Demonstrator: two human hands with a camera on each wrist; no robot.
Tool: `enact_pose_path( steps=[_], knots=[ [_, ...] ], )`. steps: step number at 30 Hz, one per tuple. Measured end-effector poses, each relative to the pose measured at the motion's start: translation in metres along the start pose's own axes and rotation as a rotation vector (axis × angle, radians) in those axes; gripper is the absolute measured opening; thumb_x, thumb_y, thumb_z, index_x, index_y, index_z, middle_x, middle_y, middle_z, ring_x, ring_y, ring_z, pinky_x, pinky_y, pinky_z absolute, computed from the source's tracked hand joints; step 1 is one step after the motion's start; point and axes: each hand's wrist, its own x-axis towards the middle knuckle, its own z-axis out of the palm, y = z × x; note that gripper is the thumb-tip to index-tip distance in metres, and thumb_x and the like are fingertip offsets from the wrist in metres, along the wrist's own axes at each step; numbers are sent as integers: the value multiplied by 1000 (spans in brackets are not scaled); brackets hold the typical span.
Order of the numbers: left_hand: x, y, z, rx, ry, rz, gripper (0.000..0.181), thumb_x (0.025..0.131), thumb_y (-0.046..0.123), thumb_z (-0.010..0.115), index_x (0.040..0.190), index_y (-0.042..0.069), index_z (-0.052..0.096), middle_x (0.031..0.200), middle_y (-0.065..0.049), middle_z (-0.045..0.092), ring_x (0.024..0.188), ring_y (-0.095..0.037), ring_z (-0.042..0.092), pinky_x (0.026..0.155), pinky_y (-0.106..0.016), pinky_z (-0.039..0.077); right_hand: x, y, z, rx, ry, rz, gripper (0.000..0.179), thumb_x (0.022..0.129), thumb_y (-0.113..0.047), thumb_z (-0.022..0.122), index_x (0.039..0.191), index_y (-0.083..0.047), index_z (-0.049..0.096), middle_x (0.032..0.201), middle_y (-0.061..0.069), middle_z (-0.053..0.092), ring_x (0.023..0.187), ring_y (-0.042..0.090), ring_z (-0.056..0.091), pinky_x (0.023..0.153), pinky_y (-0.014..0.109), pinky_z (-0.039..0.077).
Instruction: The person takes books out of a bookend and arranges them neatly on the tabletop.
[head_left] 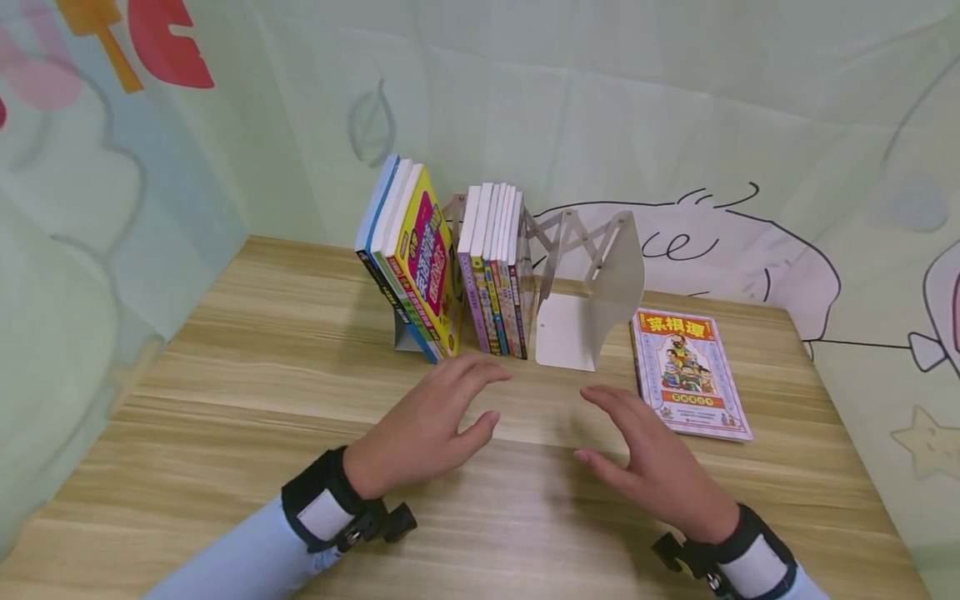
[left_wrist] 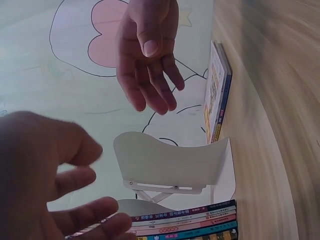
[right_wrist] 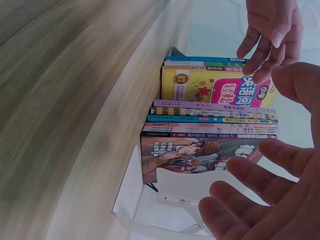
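Note:
Both hands hover over the wooden table with nothing in them, palms turned toward each other. My left hand (head_left: 431,421) has loosely bent fingers and is nearest the books in front of it. My right hand (head_left: 660,467) is held in front of the expandable white bookend rack (head_left: 566,329), left of a flat-lying book (head_left: 686,371) with a red and yellow title. In the rack's left section, larger books (head_left: 408,267), one with a yellow cover, lean to the left. Several thinner books (head_left: 495,275) stand upright in the middle section, spines facing me. The right section holds no books.
The wooden table (head_left: 247,400) runs back to a printed cloth backdrop (head_left: 480,108) with cartoon drawings. Black straps with small cameras sit on both wrists, over light blue sleeves (head_left: 240,554).

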Motion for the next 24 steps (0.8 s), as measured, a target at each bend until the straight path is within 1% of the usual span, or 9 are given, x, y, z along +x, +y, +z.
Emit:
enact_pose_path(
  steps=[1, 5, 7, 11, 14, 17, 19, 22, 24],
  knots=[
    [1, 0, 0, 5, 3, -9, 44, 97, 24, 62, 139, 13, 56, 139, -4, 56, 130, -19, 52, 110, -40, 45, 0, 1, 0, 1, -2, 5, 69, 89, -37, 76, 146, -13, 47, 144, 6, 53, 132, 23, 51, 105, 47, 47],
    [6, 0, -1, 24, 23, -48, 46, 97, 24, 62, 141, 11, 54, 134, -4, 59, 119, -17, 59, 98, -36, 53, -3, 4, -1, -1, -12, 26, 68, 89, -37, 75, 147, -14, 46, 145, 6, 53, 132, 24, 51, 106, 48, 46],
    [8, -1, -2, 24, 27, -62, 48, 97, 25, 61, 142, 11, 52, 133, -5, 60, 115, -17, 60, 94, -35, 54, -4, 6, -1, 1, -16, 32, 68, 90, -37, 75, 147, -14, 46, 145, 5, 53, 132, 24, 50, 106, 48, 46],
    [16, -2, -6, 21, 27, -67, 51, 98, 28, 58, 145, 12, 49, 136, -6, 58, 122, -18, 57, 100, -37, 52, -5, 9, -1, 3, -17, 31, 66, 90, -36, 75, 146, -15, 47, 143, 4, 54, 131, 23, 51, 106, 48, 46],
    [26, -4, -12, 18, 47, -61, 51, 98, 27, 58, 146, 11, 49, 136, -8, 58, 124, -20, 57, 102, -39, 51, -5, 10, -1, 5, -14, 30, 66, 90, -36, 75, 146, -14, 47, 142, 4, 54, 131, 23, 51, 106, 48, 46],
    [35, -6, -17, 19, 75, -51, 51, 97, 25, 59, 145, 8, 49, 133, -11, 59, 111, -19, 60, 93, -37, 55, -6, 11, -1, 5, -21, 35, 65, 91, -37, 74, 146, -15, 47, 142, 4, 54, 130, 24, 52, 105, 49, 47],
    [41, -6, -20, 37, 87, -41, 53, 97, 25, 60, 145, 7, 48, 132, -12, 59, 103, -16, 58, 88, -35, 55, -6, 11, -1, 7, -24, 37, 65, 91, -37, 73, 146, -14, 47, 142, 4, 54, 130, 24, 52, 105, 49, 47],
    [49, -3, -24, 57, 110, -31, 55, 97, 27, 60, 146, 7, 46, 128, -11, 60, 87, -15, 56, 73, -31, 55, -7, 12, 0, 6, -23, 36, 64, 91, -37, 74, 145, -14, 47, 142, 4, 54, 130, 24, 52, 105, 49, 47],
    [55, 0, -25, 73, 129, -25, 57, 97, 31, 60, 147, 8, 46, 128, -10, 61, 86, -14, 56, 70, -30, 53, -7, 12, -1, 5, -23, 34, 64, 91, -36, 74, 145, -15, 48, 142, 4, 55, 130, 24, 52, 105, 48, 47]
  ],
)
